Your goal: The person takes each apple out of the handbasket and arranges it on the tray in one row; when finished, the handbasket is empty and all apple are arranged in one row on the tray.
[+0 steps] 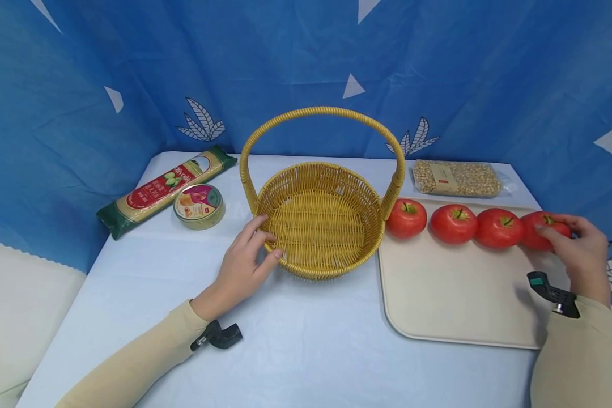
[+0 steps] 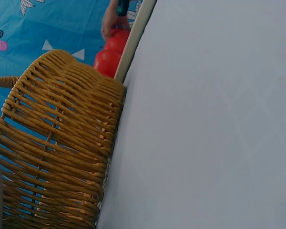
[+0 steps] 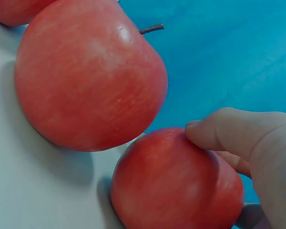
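My left hand [image 1: 245, 258] is at the left rim of a yellow wicker basket [image 1: 318, 272], its fingers bent over the edge. The basket has a tall hooped handle, and its woven floor shows. At the far right, my right hand [image 1: 583, 249] holds the rightmost red apple [image 1: 538, 231] between thumb and fingers. In the right wrist view the thumb presses on top of this apple [image 3: 171, 183], and the other fingers are partly hidden behind it. Beside it stands another apple [image 3: 90, 76]. Several apples line the back of the beige tray [image 1: 449, 300].
Behind the tray lies a clear bag of beige grains [image 1: 456, 178]. Left of the basket are a round tin [image 1: 199, 207] and a long green-ended pasta packet [image 1: 165, 190]. A blue curtain [image 1: 296, 56] hangs behind the white table [image 1: 306, 345].
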{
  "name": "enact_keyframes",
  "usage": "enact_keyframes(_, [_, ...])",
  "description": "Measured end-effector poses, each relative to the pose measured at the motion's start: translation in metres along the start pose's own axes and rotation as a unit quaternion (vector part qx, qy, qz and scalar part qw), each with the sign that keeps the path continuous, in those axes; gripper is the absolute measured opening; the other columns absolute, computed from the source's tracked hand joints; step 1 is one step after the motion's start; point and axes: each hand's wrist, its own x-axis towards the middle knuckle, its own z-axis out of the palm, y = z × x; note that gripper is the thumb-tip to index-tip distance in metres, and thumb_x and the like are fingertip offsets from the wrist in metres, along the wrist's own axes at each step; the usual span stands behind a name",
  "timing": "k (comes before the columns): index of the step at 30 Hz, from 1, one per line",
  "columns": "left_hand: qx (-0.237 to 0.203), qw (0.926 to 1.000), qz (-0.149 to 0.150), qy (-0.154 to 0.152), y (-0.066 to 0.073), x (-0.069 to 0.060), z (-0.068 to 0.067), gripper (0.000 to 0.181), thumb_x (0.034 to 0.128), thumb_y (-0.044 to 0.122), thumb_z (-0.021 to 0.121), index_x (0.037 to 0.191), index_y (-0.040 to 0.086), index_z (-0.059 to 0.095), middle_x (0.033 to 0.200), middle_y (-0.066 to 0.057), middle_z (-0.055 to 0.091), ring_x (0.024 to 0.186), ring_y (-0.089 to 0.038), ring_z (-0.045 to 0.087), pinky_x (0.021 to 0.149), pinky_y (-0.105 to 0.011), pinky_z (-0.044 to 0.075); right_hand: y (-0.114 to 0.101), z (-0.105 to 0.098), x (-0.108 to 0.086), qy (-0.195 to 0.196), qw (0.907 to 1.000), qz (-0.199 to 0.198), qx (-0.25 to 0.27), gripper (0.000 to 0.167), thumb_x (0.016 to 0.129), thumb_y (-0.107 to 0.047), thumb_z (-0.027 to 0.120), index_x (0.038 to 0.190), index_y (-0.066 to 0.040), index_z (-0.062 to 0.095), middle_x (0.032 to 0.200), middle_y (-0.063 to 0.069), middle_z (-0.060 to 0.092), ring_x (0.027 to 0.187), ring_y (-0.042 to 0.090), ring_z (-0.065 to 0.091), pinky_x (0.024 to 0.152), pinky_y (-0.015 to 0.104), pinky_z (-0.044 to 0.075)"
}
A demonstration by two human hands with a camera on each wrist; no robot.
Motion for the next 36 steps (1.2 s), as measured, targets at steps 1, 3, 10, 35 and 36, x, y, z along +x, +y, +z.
enact_keyframes(1, [0.0,1.0,0.0,0.0,-0.0001,-0.0001,0.0001,0.029,0.094,0.03,0.061,0.106,0.004,0.064,0.147,-0.026,0.051,0.137,-0.044,0.052,0.108,-0.061,0.046,0.0001,-0.0001,0.0,0.001,1.0,0.001,0.002,0.055,0.101,-0.037,0.056,0.153,-0.038,0.039,0.169,0.002,0.027,0.144,0.021,0.033,0.121,0.046,0.035])
enact_keyframes(3, [0.0,1.0,0.0,0.001,-0.0004,-0.0002,0.0002,0.03,0.0941,0.031,0.061,0.106,0.004,0.064,0.147,-0.026,0.051,0.137,-0.044,0.052,0.108,-0.061,0.046,0.0,-0.0002,-0.0003,0.002,1.0,0.004,0.006,0.051,0.102,-0.036,0.056,0.15,-0.04,0.04,0.169,0.001,0.027,0.147,0.021,0.032,0.121,0.046,0.035])
enact_keyframes(10, [-0.001,1.0,0.002,0.003,-0.001,-0.0003,0.0007,0.034,0.0969,0.036,0.058,0.106,0.004,0.064,0.147,-0.026,0.051,0.137,-0.044,0.052,0.107,-0.061,0.046,-0.0021,-0.0003,-0.0022,0.006,0.9998,0.016,0.005,0.052,0.102,-0.034,0.055,0.151,-0.04,0.039,0.169,0.001,0.027,0.149,0.023,0.031,0.121,0.046,0.034])
enact_keyframes(35, [-0.002,1.0,-0.001,0.0,-0.0004,-0.0003,0.0003,0.034,0.097,0.036,0.058,0.107,0.004,0.064,0.148,-0.026,0.051,0.138,-0.044,0.051,0.108,-0.061,0.045,0.0028,0.0053,0.003,0.006,0.9997,0.006,0.024,0.06,0.103,-0.038,0.053,0.159,-0.031,0.034,0.168,0.002,0.027,0.15,0.019,0.031,0.12,0.045,0.034])
enact_keyframes(36, [-0.002,1.0,0.0,0.0,-0.0006,-0.0003,0.0004,0.034,0.097,0.036,0.058,0.107,0.004,0.064,0.148,-0.026,0.051,0.138,-0.044,0.051,0.108,-0.061,0.046,0.0028,0.005,0.003,0.01,0.9996,0.006,0.027,0.06,0.102,-0.037,0.054,0.158,-0.031,0.034,0.167,0.0,0.03,0.149,0.017,0.032,0.121,0.044,0.034])
